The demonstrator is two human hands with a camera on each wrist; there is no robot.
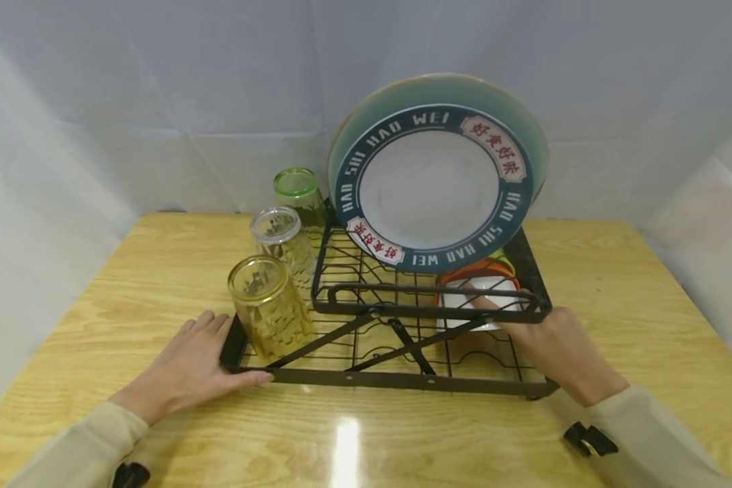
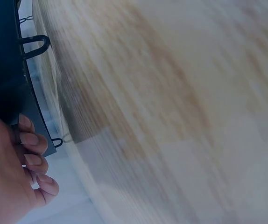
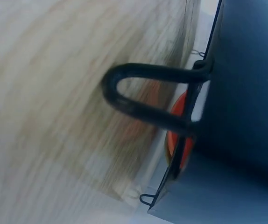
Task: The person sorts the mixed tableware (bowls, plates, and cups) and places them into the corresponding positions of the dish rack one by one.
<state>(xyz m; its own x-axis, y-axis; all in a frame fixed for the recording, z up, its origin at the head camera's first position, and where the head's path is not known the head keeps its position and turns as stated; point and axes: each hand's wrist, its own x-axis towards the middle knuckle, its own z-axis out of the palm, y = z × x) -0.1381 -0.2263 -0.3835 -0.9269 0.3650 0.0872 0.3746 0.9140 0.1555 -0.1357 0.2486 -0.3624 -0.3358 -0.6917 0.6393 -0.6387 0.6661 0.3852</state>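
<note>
My left hand (image 1: 198,369) holds the near left corner of a black two-tier dish rack (image 1: 390,381), thumb along the front bar. In the left wrist view its curled fingers (image 2: 32,139) lie at the rack's dark side panel. My right hand (image 1: 561,349) reaches in from the right side between the tiers and grips a white bowl (image 1: 478,298), partly behind the rack bars. Orange and yellow-green rims (image 1: 503,259) show behind that bowl. The right wrist view shows the rack's dark side panel (image 3: 246,107) and a wire foot (image 3: 145,72), the hand itself out of sight.
A large teal-rimmed, lettered dish (image 1: 430,193) leans on the upper tier. Upside-down glasses stand along the rack's left: yellow (image 1: 274,315), clear (image 1: 287,244) and green (image 1: 299,196). The wooden table (image 1: 177,271) ends at a pale cloth backdrop (image 1: 189,102).
</note>
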